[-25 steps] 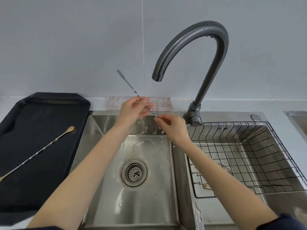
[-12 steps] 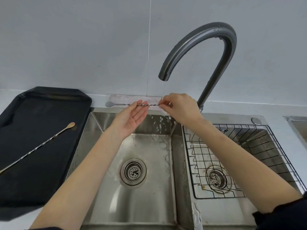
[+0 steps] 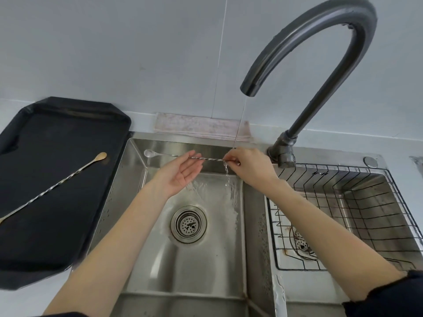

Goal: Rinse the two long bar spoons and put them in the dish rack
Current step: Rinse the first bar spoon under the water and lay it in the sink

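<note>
One bar spoon point(image 3: 183, 156) end hidden in right hand point(image 3: 249, 167), left hand point(image 3: 180, 171) open beneath

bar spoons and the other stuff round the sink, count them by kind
bar spoons: 2, a silver one held under the tap by the left hand and right hand, a gold-bowled one on the tray
black trays: 1
wire dish racks: 1
faucets: 1
sink drains: 2
total: 7

Head-worn view, down over sink point(image 3: 183, 266)
</note>
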The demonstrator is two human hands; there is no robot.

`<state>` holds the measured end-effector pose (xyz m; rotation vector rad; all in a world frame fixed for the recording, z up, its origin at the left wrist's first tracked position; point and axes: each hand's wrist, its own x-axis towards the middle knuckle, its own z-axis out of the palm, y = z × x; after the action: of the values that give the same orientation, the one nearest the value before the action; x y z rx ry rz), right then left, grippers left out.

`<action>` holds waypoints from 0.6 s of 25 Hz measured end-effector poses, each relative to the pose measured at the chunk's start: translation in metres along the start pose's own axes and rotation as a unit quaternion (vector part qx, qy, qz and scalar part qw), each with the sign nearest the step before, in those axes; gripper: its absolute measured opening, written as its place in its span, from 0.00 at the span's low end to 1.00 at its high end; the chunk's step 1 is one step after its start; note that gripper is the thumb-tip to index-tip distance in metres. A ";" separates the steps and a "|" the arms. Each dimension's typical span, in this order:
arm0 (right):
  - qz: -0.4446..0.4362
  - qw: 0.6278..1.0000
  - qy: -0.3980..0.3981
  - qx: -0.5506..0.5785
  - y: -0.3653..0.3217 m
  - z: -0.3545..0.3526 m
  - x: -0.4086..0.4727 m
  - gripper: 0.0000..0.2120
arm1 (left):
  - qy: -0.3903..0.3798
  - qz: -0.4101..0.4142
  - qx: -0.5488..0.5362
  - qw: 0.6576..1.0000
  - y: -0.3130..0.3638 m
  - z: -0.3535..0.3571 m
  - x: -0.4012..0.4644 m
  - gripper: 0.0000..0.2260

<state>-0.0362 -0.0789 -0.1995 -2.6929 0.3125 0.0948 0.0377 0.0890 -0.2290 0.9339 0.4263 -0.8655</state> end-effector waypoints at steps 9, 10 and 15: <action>0.079 0.992 -0.101 0.012 0.032 0.098 0.000 0.10 | 0.148 -0.104 -0.005 0.983 -0.028 -0.064 0.045 0.11; 0.088 0.990 -0.113 0.013 0.034 0.108 0.001 0.10 | 0.161 -0.115 -0.006 0.980 -0.032 -0.069 0.049 0.11; 0.119 0.981 -0.151 0.015 0.048 0.153 -0.002 0.11 | 0.212 -0.153 -0.002 0.965 -0.052 -0.095 0.072 0.09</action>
<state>-0.0517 -0.0566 -0.3572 -2.5509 0.5334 0.5585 0.0427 0.1194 -0.3549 1.0680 0.9611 -0.9405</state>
